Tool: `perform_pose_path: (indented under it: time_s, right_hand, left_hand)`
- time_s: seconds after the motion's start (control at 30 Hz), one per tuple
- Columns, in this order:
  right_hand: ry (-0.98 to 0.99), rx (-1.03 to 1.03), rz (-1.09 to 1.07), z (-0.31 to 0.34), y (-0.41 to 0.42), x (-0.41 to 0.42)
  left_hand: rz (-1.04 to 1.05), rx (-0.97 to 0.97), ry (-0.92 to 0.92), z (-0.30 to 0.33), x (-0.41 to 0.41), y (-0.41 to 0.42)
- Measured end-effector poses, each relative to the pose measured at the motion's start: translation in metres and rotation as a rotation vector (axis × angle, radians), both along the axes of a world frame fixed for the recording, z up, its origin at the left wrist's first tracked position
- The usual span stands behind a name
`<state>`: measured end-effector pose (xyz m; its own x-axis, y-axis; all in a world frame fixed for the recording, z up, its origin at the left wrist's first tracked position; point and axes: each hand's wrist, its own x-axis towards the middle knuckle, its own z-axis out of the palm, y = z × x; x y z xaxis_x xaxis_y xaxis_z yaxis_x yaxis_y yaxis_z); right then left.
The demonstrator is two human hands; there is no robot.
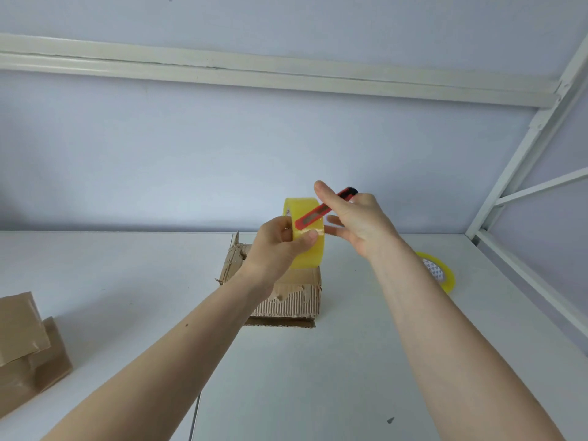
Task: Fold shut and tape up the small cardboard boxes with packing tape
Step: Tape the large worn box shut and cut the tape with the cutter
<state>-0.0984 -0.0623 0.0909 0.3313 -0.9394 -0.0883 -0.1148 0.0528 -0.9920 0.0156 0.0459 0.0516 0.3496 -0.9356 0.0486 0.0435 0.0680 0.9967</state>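
Tape roll [307, 232] upright in left hand [280, 246]; right hand [359, 222] clasps red knife [324, 209], blade end slanting down-left.

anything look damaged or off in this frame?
Yes: the cardboard box under the hands is ragged. Its outer paper is torn off the front, baring the corrugation, and its left flap is frayed. The taped boxes at far left look intact.

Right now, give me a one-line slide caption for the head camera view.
Left hand holds a tape roll above a torn cardboard box while the right hand brings a red utility knife to it.
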Motion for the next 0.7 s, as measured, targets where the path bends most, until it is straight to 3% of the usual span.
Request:
perform_pose_path:
  time_s: [0.1,0.17,0.2,0.3,0.47,0.57,0.7]
  right_hand:
    - [0.312,-0.550,-0.091,0.003,0.004,-0.001]
    - [0.399,-0.848,0.142,0.009,0.005,-0.004]
    - [0.434,-0.903,0.270,0.009,0.003,-0.007]
    - [0.450,-0.827,0.446,0.007,-0.001,-0.006]
    - [0.504,-0.855,0.433,0.008,0.006,0.006]
    - [0.606,-0.842,0.366,0.011,0.012,0.014]
    - [0.520,-0.806,0.183,0.019,0.011,0.027]
  left_hand:
    - [-0.027,0.018,0.035,-0.001,0.007,0.004]
    - [-0.028,0.024,0.056,0.000,0.013,0.006]
    - [-0.029,0.024,0.052,0.001,0.016,0.007]
    - [-0.003,0.035,0.029,0.001,0.024,0.009]
    - [-0.006,0.040,0.028,0.004,0.031,0.016]
    - [-0.021,0.038,0.039,0.009,0.035,0.021]
    - [0.060,0.088,0.086,0.018,0.039,0.021]
